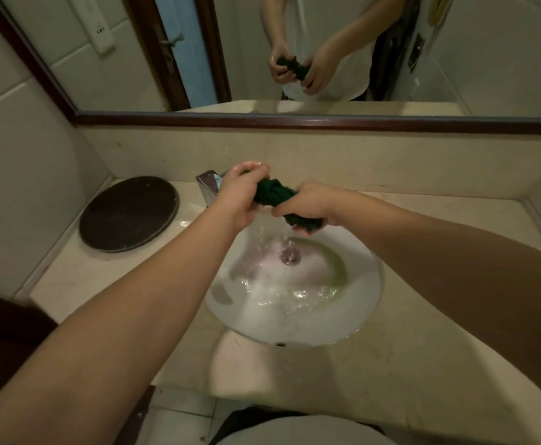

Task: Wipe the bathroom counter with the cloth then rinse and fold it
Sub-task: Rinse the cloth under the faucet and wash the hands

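A dark green cloth is twisted into a tight roll above the white sink. My left hand grips its far end, close to the chrome faucet. My right hand grips its near end, which bunches out below my fingers. Water drips from the cloth into the basin, where greenish water pools around the drain. The beige counter surrounds the sink.
A round dark brown tray lies on the counter to the left of the faucet. A framed mirror runs along the back wall and reflects my hands and the cloth. A tiled wall closes the left side.
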A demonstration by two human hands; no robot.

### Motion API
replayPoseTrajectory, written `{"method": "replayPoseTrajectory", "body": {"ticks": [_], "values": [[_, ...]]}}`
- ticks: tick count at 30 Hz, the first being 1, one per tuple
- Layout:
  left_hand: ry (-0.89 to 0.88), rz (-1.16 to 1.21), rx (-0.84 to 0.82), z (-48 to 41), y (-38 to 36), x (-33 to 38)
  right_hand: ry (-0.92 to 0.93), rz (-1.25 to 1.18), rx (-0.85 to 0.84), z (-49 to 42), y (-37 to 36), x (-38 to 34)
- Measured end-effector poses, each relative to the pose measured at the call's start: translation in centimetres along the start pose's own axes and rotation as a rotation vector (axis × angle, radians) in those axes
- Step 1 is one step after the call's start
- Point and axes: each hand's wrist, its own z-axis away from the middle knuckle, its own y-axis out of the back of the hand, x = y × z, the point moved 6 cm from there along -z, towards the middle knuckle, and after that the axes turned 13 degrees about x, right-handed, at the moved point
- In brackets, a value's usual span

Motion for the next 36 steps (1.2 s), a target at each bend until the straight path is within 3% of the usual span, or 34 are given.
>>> {"method": "replayPoseTrajectory", "body": {"ticks": [3, 7, 9, 12, 15, 18, 23, 27, 29, 36], "values": [[-0.245, -0.313, -0.204, 2.0, 0.1, 1.3, -0.12, -0.278, -0.115, 0.0, 0.0, 1.5], [-0.86, -1.088, -0.404, 4.7, -1.2, 2.4, -0.105, -0.359, -0.29, 0.2, -0.4, 1.5], [-1.18, -1.361, -0.473, 5.7, -2.1, 2.0, -0.064, -0.336, -0.33, 0.8, -0.2, 0.7], [-1.492, -1.482, -0.454, 6.3, -2.6, 2.0, -0.005, -0.284, -0.38, 2.2, -0.1, -0.1], [-1.599, -1.545, -0.435, 6.4, -3.3, 2.1, 0.066, -0.201, -0.381, 3.2, -0.4, -1.0], [-1.572, -1.624, -0.404, 5.9, -4.0, 2.1, 0.14, -0.083, -0.257, 3.0, -0.4, -1.5], [-1.382, -1.85, -0.256, 4.9, -4.8, 2.1, 0.155, -0.008, 0.038, 2.1, -0.9, -1.4], [-1.258, -1.958, -0.264, 4.1, -5.1, 0.7, 0.369, 0.417, 0.204, 1.5, -1.3, -1.5], [-1.195, -1.96, -0.28, 3.8, -5.1, 0.1, 0.415, 0.476, 0.31, 1.3, -1.2, -1.1], [-0.923, -1.915, -0.238, 2.6, -5.1, -0.5, 0.484, 0.484, 0.375, 1.2, -0.4, -0.3]]}}
